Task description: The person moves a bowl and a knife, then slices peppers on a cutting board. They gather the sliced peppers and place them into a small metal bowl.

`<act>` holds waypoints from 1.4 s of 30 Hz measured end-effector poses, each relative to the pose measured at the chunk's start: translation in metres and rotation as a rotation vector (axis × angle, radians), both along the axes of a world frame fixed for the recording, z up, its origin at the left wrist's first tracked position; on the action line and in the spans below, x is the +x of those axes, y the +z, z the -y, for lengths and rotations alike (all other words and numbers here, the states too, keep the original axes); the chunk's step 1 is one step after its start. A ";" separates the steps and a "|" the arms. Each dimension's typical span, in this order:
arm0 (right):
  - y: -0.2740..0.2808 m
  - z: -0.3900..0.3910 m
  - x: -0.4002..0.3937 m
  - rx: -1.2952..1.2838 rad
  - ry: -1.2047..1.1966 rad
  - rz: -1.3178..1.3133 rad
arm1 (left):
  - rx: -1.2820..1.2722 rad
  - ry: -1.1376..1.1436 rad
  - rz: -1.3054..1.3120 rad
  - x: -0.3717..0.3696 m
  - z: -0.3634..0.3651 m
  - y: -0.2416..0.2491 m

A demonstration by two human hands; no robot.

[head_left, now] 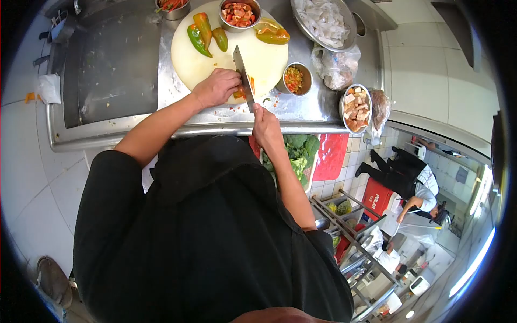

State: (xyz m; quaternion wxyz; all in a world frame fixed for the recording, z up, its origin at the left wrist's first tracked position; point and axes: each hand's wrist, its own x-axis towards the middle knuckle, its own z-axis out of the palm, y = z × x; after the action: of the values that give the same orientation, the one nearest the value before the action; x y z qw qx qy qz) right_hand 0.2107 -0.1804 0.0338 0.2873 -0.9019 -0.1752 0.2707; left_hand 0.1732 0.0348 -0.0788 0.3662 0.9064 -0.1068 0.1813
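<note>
My right hand (266, 126) is closed around the handle of a kitchen knife (245, 75). Its wide blade points away from me over a round white cutting board (186, 59). Just left of the blade, the curled fingers of my left hand (218, 87) press on a piece of pepper (238, 93), which they partly hide. An orange-red strip of pepper (252, 84) lies right of the blade. Farther back on the board are whole green-and-orange peppers (203, 29), a cut pepper (272, 35) and a metal bowl of diced red pieces (239, 15).
Right of the board stand a small metal pot of diced pepper (294, 79), a bowl of pale strips (323, 22) and a bowl of cubed pieces (356, 109). A sink (110, 64) lies left. Broccoli (298, 148) sits below the counter edge. Other people (425, 183) are at far right.
</note>
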 end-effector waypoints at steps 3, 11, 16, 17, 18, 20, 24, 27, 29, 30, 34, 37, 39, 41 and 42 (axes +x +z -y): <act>0.012 0.013 -0.002 -0.048 -0.083 -0.160 | 0.015 0.014 -0.011 0.002 -0.003 0.001; -0.006 -0.005 0.000 -0.088 0.001 -0.017 | -0.008 -0.043 0.058 -0.004 -0.005 -0.011; 0.008 0.010 -0.006 -0.069 -0.068 -0.133 | 0.005 -0.053 0.073 -0.006 -0.005 -0.003; 0.007 0.012 -0.007 -0.073 -0.090 -0.160 | -0.002 -0.043 0.075 -0.006 -0.005 -0.003; 0.002 0.009 -0.007 -0.060 -0.058 -0.111 | -0.009 -0.035 0.079 -0.004 -0.004 -0.005; -0.008 0.001 -0.008 -0.033 -0.001 -0.014 | -0.021 -0.031 0.081 -0.005 -0.001 -0.007; 0.007 -0.002 0.000 -0.032 0.014 -0.030 | -0.011 -0.008 0.106 -0.004 -0.002 -0.011; 0.005 0.007 -0.012 -0.023 -0.004 -0.047 | -0.012 -0.012 0.081 -0.009 -0.002 -0.021; -0.011 0.000 -0.006 -0.031 0.010 -0.018 | -0.015 -0.033 0.057 -0.009 -0.001 -0.017; -0.007 -0.005 -0.003 -0.057 0.013 -0.027 | -0.015 -0.038 0.041 -0.014 -0.002 -0.011; 0.008 -0.002 -0.007 -0.064 0.019 -0.040 | 0.013 -0.009 0.085 -0.015 0.000 -0.007; -0.006 0.007 -0.015 -0.019 0.014 -0.001 | -0.014 -0.036 0.043 -0.014 0.000 -0.010; -0.008 -0.005 -0.006 -0.013 0.019 0.022 | -0.021 -0.039 0.035 -0.012 -0.001 -0.009; 0.004 -0.007 -0.002 -0.034 0.025 -0.010 | -0.022 -0.035 0.056 -0.012 -0.004 -0.010; 0.010 -0.005 -0.003 -0.038 0.025 -0.023 | -0.026 -0.024 0.080 -0.012 -0.003 -0.009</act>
State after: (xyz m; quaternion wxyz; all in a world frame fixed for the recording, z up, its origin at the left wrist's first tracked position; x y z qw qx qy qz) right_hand 0.2080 -0.1756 0.0439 0.2685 -0.9019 -0.1779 0.2879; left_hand 0.1617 0.0378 -0.0873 0.3753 0.8924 -0.1298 0.2144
